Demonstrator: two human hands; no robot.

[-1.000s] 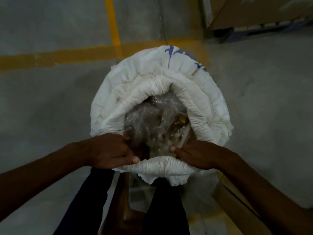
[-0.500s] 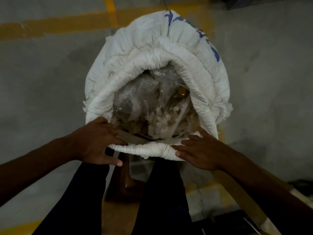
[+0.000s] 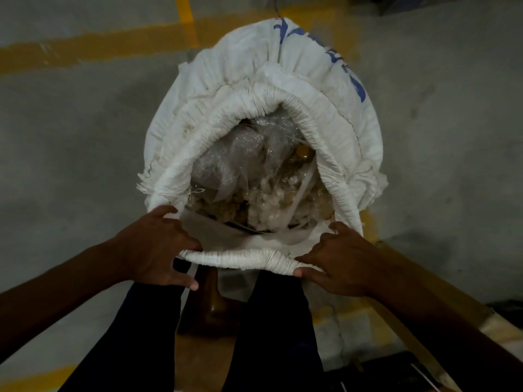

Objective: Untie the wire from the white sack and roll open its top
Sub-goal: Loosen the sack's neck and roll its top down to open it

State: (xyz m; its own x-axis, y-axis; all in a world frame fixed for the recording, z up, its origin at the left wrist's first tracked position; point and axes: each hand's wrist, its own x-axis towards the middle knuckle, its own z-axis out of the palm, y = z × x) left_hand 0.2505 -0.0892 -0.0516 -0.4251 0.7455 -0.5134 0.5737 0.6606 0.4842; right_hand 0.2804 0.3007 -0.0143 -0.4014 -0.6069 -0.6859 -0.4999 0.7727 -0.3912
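The white sack (image 3: 220, 89) stands open on the floor in front of me, blue print on its far side. Its top is rolled outward into a thick pleated rim (image 3: 240, 257) all around the mouth. Clear crumpled plastic and pale lumpy contents (image 3: 254, 176) show inside. My left hand (image 3: 154, 250) grips the near rim at its left end, thumb under, fingers over. At the right end of that near rim, my right hand (image 3: 338, 260) holds it the same way. No wire is visible.
Grey concrete floor with yellow painted lines (image 3: 93, 46) lies beyond the sack. My dark trouser legs (image 3: 271, 329) stand just below the near rim. A brown board (image 3: 198, 349) lies between them, and a tan cardboard edge (image 3: 418, 315) runs at lower right.
The sack mouth has widened and its near rim has come toward me. Both hands moved apart along that rim and now grip it from the outside.
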